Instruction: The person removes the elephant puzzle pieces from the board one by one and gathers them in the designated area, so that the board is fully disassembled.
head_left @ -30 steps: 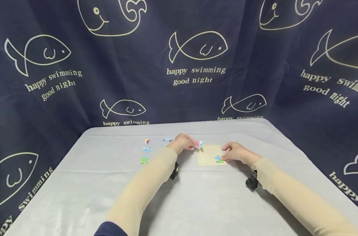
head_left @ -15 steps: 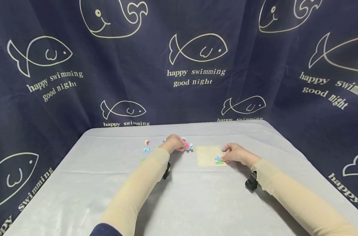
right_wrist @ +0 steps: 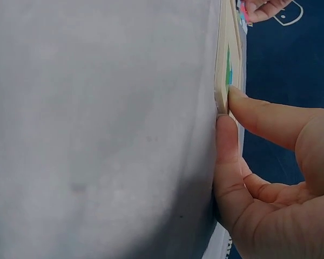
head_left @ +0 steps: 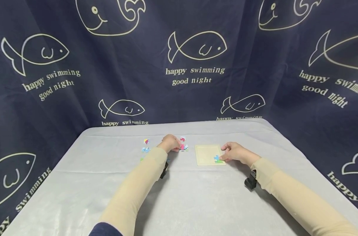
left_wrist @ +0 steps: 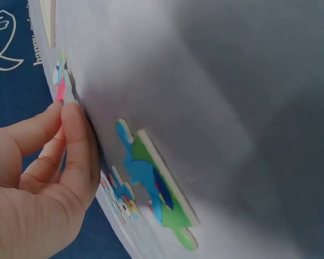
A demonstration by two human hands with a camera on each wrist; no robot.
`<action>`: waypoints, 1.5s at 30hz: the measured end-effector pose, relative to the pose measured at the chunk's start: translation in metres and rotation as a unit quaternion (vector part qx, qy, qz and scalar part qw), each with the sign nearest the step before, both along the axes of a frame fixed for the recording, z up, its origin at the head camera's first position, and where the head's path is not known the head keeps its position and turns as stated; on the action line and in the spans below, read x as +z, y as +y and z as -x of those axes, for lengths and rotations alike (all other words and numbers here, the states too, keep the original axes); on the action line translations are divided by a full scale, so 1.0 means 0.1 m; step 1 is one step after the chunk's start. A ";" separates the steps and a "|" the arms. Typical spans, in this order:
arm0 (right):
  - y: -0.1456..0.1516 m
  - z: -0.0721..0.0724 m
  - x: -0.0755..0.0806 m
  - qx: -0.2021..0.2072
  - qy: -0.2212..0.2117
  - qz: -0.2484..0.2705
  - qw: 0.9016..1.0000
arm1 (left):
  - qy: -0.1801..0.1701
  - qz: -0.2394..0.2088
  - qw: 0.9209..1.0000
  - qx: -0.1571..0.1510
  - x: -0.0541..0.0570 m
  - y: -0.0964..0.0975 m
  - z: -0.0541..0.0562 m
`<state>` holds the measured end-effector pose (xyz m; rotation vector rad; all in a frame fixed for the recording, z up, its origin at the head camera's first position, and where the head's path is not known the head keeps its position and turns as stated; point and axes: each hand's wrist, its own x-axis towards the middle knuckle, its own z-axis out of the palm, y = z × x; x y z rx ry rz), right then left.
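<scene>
My left hand [head_left: 170, 142] pinches a pink jigsaw puzzle piece [head_left: 183, 147] between thumb and index finger, low over the table left of the tray. In the left wrist view the same pink piece [left_wrist: 61, 83] is seen nearly edge-on at the fingertips. My right hand [head_left: 236, 151] holds the near right corner of a square wooden puzzle tray [head_left: 203, 154]. Inside that corner lies a blue and green puzzle piece [head_left: 217, 159]. The right wrist view shows the thumb on top at the piece's edge and a finger against the side of the tray [right_wrist: 222, 65].
A red and white piece [head_left: 183, 139] lies just behind the pink one. Further left are a yellow and red piece [head_left: 146, 141] and a blue piece [head_left: 145, 150]. A blue and green piece [left_wrist: 146, 172] lies below the left hand. A dark fish-print curtain [head_left: 196, 98] hangs behind the table.
My left hand has carried the pink piece leftward, from over the tray's far left corner down beside the red and white piece. The right hand stays on the tray's corner.
</scene>
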<state>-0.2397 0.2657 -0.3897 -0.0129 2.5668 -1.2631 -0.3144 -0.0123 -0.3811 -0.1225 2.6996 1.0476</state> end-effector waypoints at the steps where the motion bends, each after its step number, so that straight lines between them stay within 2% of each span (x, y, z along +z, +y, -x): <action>1: 0.00 0.00 0.00 0.000 0.001 -0.001 1.000 | 0.009 0.019 1.000 0.000 -0.01 -0.01 0.02; 3: -0.01 0.00 0.00 0.001 0.002 0.001 1.000 | 0.020 0.082 0.996 -0.019 -0.27 -0.04 0.29; 5: -0.02 0.01 0.00 0.004 0.003 0.002 1.000 | 0.036 0.139 0.989 -0.035 -0.59 -0.06 0.61; 8: -0.02 0.01 -0.01 0.006 0.005 0.005 1.000 | 0.040 0.209 0.976 -0.052 -1.13 -0.07 1.19; 11: -0.02 0.03 -0.02 0.007 0.006 0.004 1.000 | 0.041 0.216 0.975 -0.042 -1.19 -0.07 1.23; 13: -0.02 0.03 -0.02 0.006 0.006 0.004 1.000 | 0.047 0.222 0.973 -0.032 -1.15 -0.07 1.18; 17: -0.03 0.04 -0.01 0.007 0.004 0.004 1.000 | 0.035 0.218 0.975 -0.022 -0.98 -0.07 1.06; 21: -0.02 0.04 -0.01 0.010 0.005 0.003 1.000 | -0.004 0.179 0.983 -0.037 -0.68 -0.07 0.82; 23: -0.02 0.04 -0.01 0.011 0.007 0.004 1.000 | 0.003 0.168 0.984 -0.052 -0.65 -0.10 0.79; 26: -0.01 0.04 -0.01 0.014 0.006 0.010 1.000 | 0.001 0.113 0.993 -0.035 -0.49 -0.10 0.59; 28: -0.01 0.05 -0.01 0.015 0.005 0.015 1.000 | -0.003 0.051 0.999 -0.012 -0.38 -0.12 0.44; 29: -0.01 0.05 -0.01 0.014 0.004 0.016 1.000 | -0.012 0.012 1.000 0.010 -0.25 -0.11 0.31; 30: -0.01 0.05 -0.01 0.014 0.002 0.019 1.000 | -0.010 -0.027 0.999 0.026 -0.15 -0.11 0.19; 33: -0.01 0.04 0.00 0.018 -0.007 0.022 1.000 | -0.003 -0.092 0.995 0.034 0.00 -0.13 0.03; 36: -0.01 0.03 0.00 0.021 -0.018 0.025 0.999 | 0.005 -0.127 0.992 0.026 0.06 -0.13 -0.02; 40: 0.03 0.03 -0.01 0.023 -0.021 0.026 0.999 | 0.004 -0.192 0.981 0.019 0.13 -0.05 -0.06; 43: 0.04 0.04 0.00 0.026 -0.021 0.030 0.999 | 0.004 -0.226 0.974 -0.005 0.18 0.02 -0.14; 45: 0.04 0.04 0.01 0.027 -0.023 0.030 0.999 | 0.004 -0.221 0.975 -0.027 0.22 0.07 -0.20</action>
